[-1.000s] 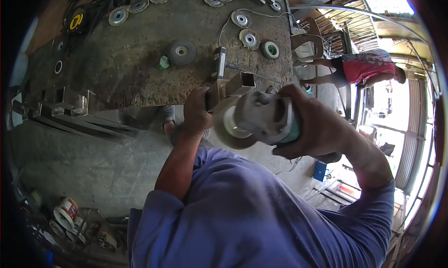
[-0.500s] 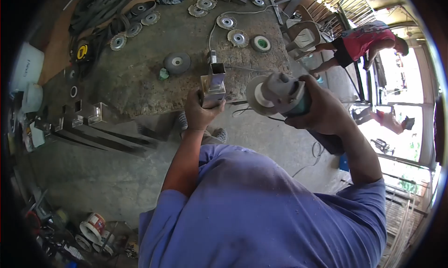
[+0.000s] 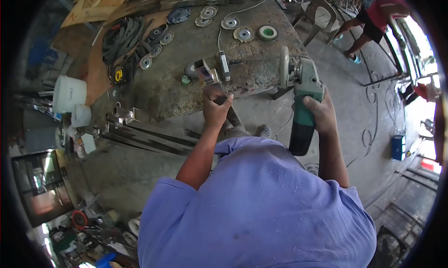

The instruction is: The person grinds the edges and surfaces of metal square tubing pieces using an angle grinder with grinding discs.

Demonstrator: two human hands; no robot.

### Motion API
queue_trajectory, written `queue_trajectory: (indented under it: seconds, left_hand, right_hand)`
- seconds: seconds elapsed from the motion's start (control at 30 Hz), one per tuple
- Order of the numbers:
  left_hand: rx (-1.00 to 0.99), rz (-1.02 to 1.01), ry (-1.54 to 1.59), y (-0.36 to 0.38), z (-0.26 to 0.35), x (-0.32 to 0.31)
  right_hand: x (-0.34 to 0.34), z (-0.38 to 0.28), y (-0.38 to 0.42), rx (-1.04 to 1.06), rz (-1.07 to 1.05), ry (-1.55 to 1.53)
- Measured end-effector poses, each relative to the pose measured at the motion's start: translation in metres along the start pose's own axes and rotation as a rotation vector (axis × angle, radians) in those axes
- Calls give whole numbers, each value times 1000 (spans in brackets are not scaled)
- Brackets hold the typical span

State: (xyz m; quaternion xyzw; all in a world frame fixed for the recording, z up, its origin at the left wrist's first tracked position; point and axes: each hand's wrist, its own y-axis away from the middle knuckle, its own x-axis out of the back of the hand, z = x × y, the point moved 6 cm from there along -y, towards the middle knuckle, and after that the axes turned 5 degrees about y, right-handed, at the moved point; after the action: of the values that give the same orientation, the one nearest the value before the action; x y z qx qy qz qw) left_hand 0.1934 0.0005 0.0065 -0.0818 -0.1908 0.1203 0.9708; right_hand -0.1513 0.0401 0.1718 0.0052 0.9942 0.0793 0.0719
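Observation:
My left hand [image 3: 217, 108] is wrapped round a shiny square metal tube piece [image 3: 214, 90] at the front edge of the workbench [image 3: 172, 97]. The piece has a short open-ended section at its top. My right hand [image 3: 324, 110] grips the green body of an angle grinder [image 3: 305, 100], held upright to the right of the bench and apart from the metal piece. Its pale disc [image 3: 283, 67] faces left, towards the bench. A grey disc [image 3: 190, 70] lies partly hidden behind the metal piece, beside a small green lump [image 3: 185, 80].
Several worn flap discs [image 3: 244, 34] and a green-centred disc [image 3: 268, 33] lie on the bench. A power cord connector [image 3: 224, 66] rests near its front edge. Metal tubes [image 3: 154, 136] jut out at the left. A white bucket [image 3: 70, 94] stands beyond. A person [image 3: 380, 16] is at the right.
The grinder has turned from lying across to upright, its disc now facing left. My left hand still holds the metal piece, which has tilted. The view has shifted.

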Motion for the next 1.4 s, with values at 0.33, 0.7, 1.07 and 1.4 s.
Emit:
queue_trajectory:
  seconds: [0.33,0.7,1.07,1.4]
  left_hand:
    - [362,-340,125,-9,17,47]
    - [317,-184,193,-12,-23,69]
    - [364,-123,285,-6,15,39]
    - [428,-192,255,-6,-6,60]
  right_hand:
    - [55,79,32,34,8,-427]
    - [52,105,32,46,-11,-604]
    - [60,105,35,84,-29,-581]
    - [76,121,50,42,-10,-609]
